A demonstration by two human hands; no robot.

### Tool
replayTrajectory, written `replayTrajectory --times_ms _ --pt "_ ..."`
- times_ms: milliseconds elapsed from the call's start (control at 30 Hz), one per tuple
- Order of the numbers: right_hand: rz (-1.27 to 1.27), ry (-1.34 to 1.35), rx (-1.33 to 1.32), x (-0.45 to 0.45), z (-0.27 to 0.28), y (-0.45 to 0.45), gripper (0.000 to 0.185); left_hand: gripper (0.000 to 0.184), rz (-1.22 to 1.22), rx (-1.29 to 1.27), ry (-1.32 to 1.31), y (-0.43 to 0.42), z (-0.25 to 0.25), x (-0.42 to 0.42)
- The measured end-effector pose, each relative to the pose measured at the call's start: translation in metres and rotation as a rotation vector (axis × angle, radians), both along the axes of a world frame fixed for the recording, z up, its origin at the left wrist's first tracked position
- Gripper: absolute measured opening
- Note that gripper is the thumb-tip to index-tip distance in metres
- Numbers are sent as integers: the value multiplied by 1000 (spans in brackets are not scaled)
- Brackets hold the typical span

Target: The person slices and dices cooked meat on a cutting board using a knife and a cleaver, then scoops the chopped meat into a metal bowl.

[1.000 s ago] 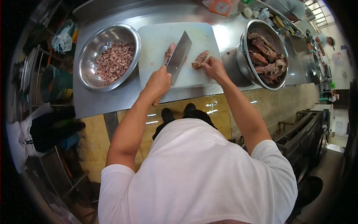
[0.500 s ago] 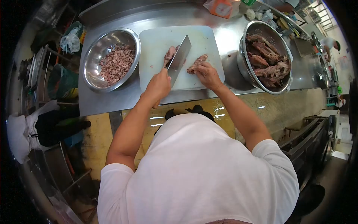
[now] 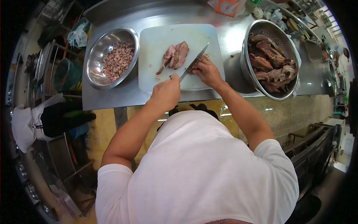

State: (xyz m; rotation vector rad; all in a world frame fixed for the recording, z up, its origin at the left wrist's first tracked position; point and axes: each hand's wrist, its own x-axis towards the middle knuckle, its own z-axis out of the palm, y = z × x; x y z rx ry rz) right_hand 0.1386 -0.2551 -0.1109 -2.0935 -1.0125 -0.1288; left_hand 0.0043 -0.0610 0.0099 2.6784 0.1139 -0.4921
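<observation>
My left hand point(image 3: 166, 93) is closed round the handle of a large knife point(image 3: 195, 61), whose blade slants up and right over the white cutting board point(image 3: 153, 41). The blade's edge is at a piece of meat point(image 3: 194, 67), partly hidden by the blade and fingers. My right hand point(image 3: 209, 72) pinches this piece from the right. Left of the knife, two pieces of cooked meat point(image 3: 180, 55) lie side by side on the board.
A steel bowl point(image 3: 92, 61) of chopped meat stands left of the board. At the right is a steel colander point(image 3: 246, 71) with large meat pieces. An orange scale point(image 3: 225, 8) sits at the back. Another person point(image 3: 341, 52) is at the far right.
The knife has moved right, from beside the left meat to the piece at my right hand. The left meat now shows as two pieces side by side, uncovered by the blade.
</observation>
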Motion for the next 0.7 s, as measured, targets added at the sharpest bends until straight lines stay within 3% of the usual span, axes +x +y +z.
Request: replayTrajectory --times_ms 233,467,700 --pt "54 -8 -100 22 6 -17 21 13 -40 62 22 -9 9 5" --pt "58 -50 -26 21 3 -19 22 15 -67 6 -142 -18 -33 46" --pt "32 -4 7 22 -1 -21 21 15 -45 66 78 -21 25 18"
